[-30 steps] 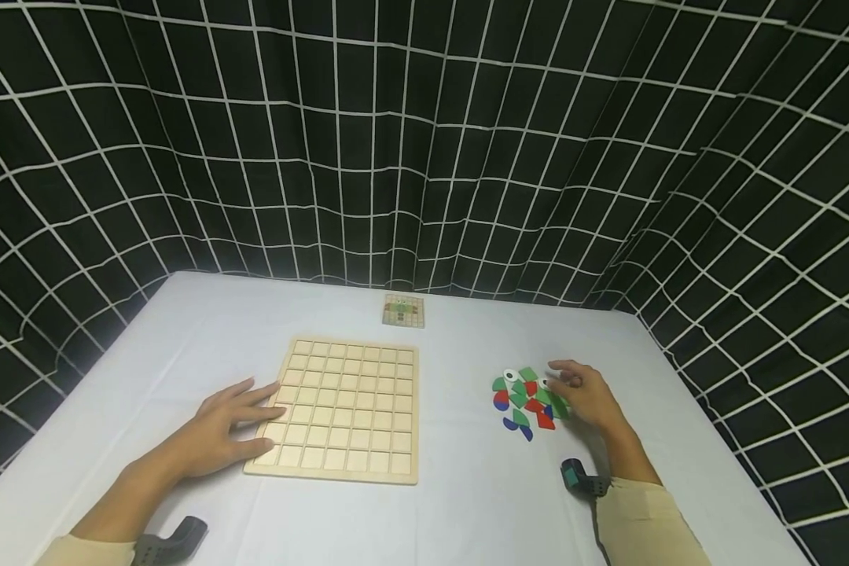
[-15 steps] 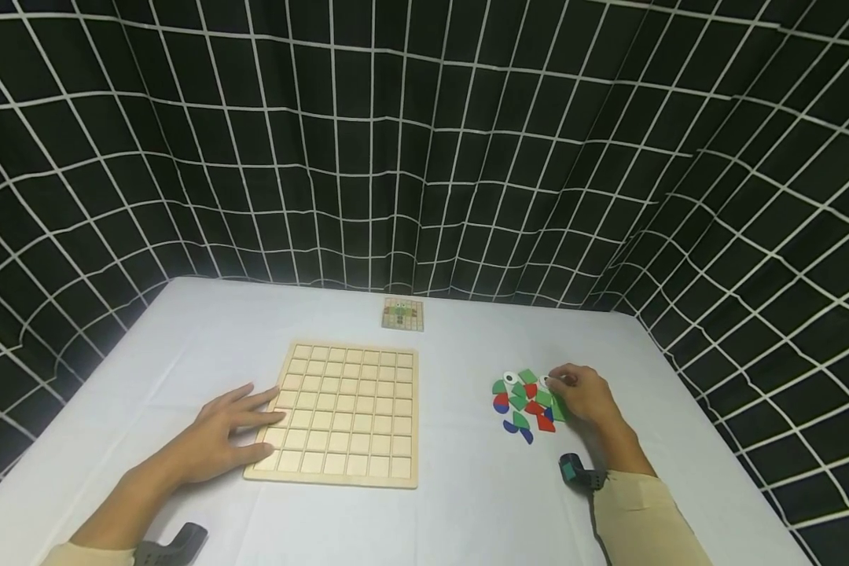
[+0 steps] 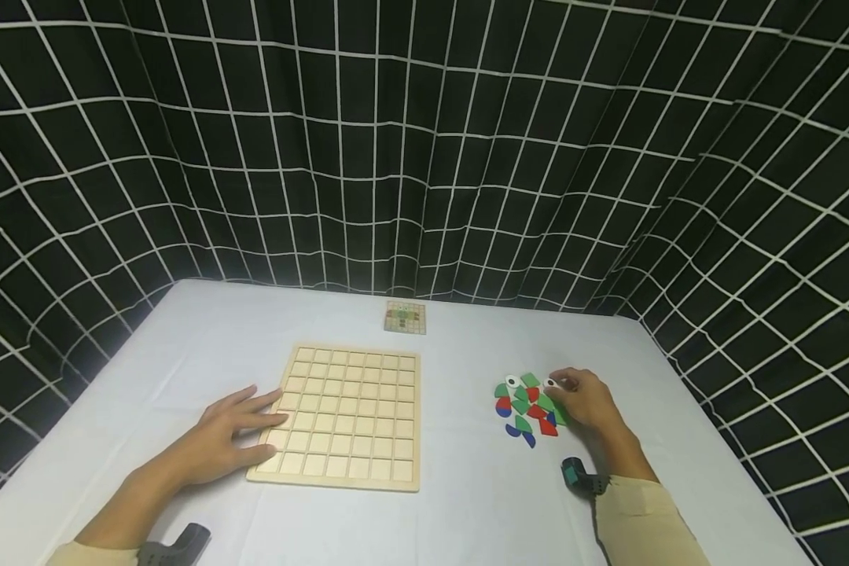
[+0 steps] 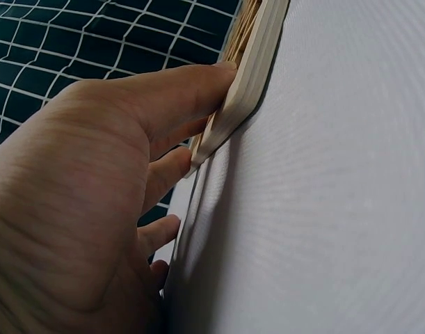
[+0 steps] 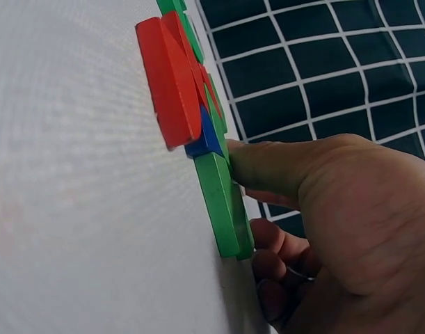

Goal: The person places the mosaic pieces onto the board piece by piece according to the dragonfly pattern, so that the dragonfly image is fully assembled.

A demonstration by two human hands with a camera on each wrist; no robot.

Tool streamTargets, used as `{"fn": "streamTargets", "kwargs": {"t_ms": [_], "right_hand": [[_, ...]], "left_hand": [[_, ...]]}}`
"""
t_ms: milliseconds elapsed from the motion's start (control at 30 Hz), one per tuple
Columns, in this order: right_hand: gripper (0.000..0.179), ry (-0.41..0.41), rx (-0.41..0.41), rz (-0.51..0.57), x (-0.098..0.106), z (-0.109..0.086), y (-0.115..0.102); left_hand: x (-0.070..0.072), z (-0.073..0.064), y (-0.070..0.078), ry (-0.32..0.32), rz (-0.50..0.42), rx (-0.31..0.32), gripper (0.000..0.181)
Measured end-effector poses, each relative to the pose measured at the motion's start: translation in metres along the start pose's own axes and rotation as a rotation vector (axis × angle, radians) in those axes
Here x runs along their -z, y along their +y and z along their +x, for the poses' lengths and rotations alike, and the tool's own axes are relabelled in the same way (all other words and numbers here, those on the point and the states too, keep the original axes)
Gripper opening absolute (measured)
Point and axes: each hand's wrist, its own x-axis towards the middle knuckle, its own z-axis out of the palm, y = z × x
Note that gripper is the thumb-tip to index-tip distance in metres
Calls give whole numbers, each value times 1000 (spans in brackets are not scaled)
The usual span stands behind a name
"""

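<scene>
My left hand (image 3: pixel 221 439) rests at the left edge of a square wooden grid board (image 3: pixel 332 484), fingers spread over its rim. In the left wrist view a fingertip touches the side of the board (image 4: pixel 250 87). On the right, my right hand (image 3: pixel 587 401) pinches a round white eye piece (image 3: pixel 550 383) with a black centre between thumb and index finger, at the far right of a loose pile. Around it lie green, red and blue pieces. The right wrist view shows a red piece (image 5: pixel 169 83), a blue piece (image 5: pixel 204 136) and a green piece (image 5: pixel 218 203) beside the thumb.
A small picture card (image 3: pixel 406 317) with a coloured figure on a grid lies near the back edge of the white table (image 3: pixel 460 472). Another white eye piece (image 3: pixel 512 381) sits at the pile's left. A dark curtain with white grid lines (image 3: pixel 368 157) encloses the table.
My right thumb and index finger have closed in on the right-hand eye piece. The left hand stays on the board. The head view has tilted slightly.
</scene>
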Motion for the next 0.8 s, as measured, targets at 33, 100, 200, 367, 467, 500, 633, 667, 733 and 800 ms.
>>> {"fn": "streamTargets", "kwargs": {"t_ms": [33,100,200,367,467,500,633,667,733,800], "right_hand": [[40,-2,0,-6,0,0,1],[40,2,3,-17,-1,1,2],[39,36,2,-7,-1,1,3],[40,93,-8,55,4,-5,-6],[42,131,3,91,12,-10,-13],[43,145,9,107,15,-12,-16],[52,255,88,99,21,-12,-22],[55,284,110,90,22,-12,-24],[57,324,131,87,23,-14,-29],[54,325,133,102,27,-19,-41]], "left_hand": [[-1,0,-1,-1,-1,-4,46],[-1,0,-1,0,-2,-15,46],[0,0,-1,5,-6,-31,46],[3,0,0,-3,-1,-38,47],[5,2,0,-13,8,-37,47],[5,2,0,-15,10,-36,47],[5,3,0,-10,9,-28,47],[5,3,0,-9,6,-26,47],[4,2,0,-12,0,-18,47],[3,1,0,-13,-6,-15,47]]}}
